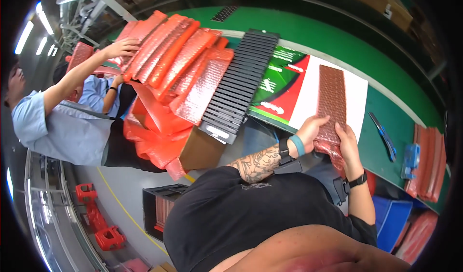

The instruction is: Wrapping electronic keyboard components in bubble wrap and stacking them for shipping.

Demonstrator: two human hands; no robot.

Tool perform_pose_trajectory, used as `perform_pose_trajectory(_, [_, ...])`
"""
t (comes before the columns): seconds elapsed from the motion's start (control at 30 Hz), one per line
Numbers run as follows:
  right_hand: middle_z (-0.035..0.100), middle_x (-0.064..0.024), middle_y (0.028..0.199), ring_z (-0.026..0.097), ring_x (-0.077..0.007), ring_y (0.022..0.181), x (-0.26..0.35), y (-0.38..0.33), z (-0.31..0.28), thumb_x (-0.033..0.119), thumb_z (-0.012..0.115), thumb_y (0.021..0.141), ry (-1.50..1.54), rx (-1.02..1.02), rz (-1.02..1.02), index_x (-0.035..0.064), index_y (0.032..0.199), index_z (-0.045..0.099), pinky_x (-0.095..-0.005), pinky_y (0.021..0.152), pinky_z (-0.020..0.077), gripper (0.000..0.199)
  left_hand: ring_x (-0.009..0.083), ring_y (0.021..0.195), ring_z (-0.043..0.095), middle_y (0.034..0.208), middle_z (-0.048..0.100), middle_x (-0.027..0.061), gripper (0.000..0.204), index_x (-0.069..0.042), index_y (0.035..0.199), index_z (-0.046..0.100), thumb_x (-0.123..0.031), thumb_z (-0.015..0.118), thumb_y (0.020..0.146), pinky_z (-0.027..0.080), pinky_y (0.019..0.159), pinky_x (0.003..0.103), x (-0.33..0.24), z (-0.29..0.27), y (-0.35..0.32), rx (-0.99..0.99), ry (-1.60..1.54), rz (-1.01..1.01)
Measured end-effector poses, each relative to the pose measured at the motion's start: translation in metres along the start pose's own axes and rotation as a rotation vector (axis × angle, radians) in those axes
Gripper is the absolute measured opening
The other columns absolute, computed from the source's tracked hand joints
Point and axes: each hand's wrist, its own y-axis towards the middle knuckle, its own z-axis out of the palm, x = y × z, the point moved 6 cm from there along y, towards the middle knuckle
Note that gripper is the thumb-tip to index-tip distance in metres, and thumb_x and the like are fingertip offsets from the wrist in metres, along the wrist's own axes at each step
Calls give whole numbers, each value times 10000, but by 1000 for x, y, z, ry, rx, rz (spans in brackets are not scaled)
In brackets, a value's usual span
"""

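Note:
Between my two hands is a long red bubble-wrap sleeve [332, 96], with something flat and brownish-looking inside that I cannot make out. My left hand [312, 131] grips its left edge near the lower end, thumb on top. On the opposite edge my right hand [348, 146] closes round the sleeve. The loose, crumpled end of the wrap hangs down between my wrists. Beneath the sleeve's upper part lies a white sheet [356, 86] on the green table, joined to a printed green and red area [284, 81].
Left of the mat stands a black slotted rack [243, 81], then a heap of red bubble-wrap packs [178, 55] over a cardboard box [205, 151]. A co-worker's hand [124, 47] touches the heap. Rightward are blue-handled scissors [386, 139], a blue dispenser [411, 161] and stacked red sleeves [429, 163].

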Motion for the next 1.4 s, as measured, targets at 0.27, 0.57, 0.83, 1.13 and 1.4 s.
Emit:
perform_pose_trajectory(0.27, [657, -148, 1183, 646, -193, 1052, 27, -34, 16, 170, 570, 1032, 91, -19, 4, -68, 1357, 458, -331, 947, 511, 419, 258, 989, 707, 1118, 709, 139, 325, 13, 1189, 609, -260, 548, 1023, 578, 890, 407, 5, -6, 4, -13, -33, -75])
perform_pose_trajectory(0.57, [663, -191, 1188, 674, -208, 1036, 17, -41, 3, 76, 597, 1003, 69, -11, -83, -77, 1351, 458, -345, 922, 539, 405, 245, 1000, 704, 1138, 704, 140, 328, 15, 1209, 603, -251, 531, 1032, 572, 899, 405, 1, 19, -8, -5, -98, -182])
perform_pose_trajectory(0.83, [664, -202, 1166, 680, -213, 1004, 18, -45, -1, 110, 619, 1001, 33, -93, -71, -72, 1301, 459, -337, 880, 555, 386, 224, 967, 707, 1105, 711, 124, 299, 21, 1210, 615, -184, 590, 993, 570, 865, 378, -3, 23, -5, 39, 23, -68])
perform_pose_trajectory(1.13, [642, -35, 757, 615, -94, 689, 55, -43, -17, 112, 682, 953, -609, -139, 144, -5, 1251, 538, -240, 582, 469, 351, 226, 1018, 697, 1151, 697, 128, 280, 37, 1213, 618, 25, 625, 933, 578, 893, 383, -4, 10, 1, 24, 22, -59])
perform_pose_trajectory(1.4, [721, -174, 1014, 682, -277, 907, 201, 122, 195, 225, 722, 909, -1425, 682, -612, -2, 1220, 665, -376, 815, 530, 388, 231, 1027, 694, 1158, 692, 127, 334, 34, 1253, 590, 46, 632, 922, 583, 875, 373, -29, -19, 1, 51, 85, -86])
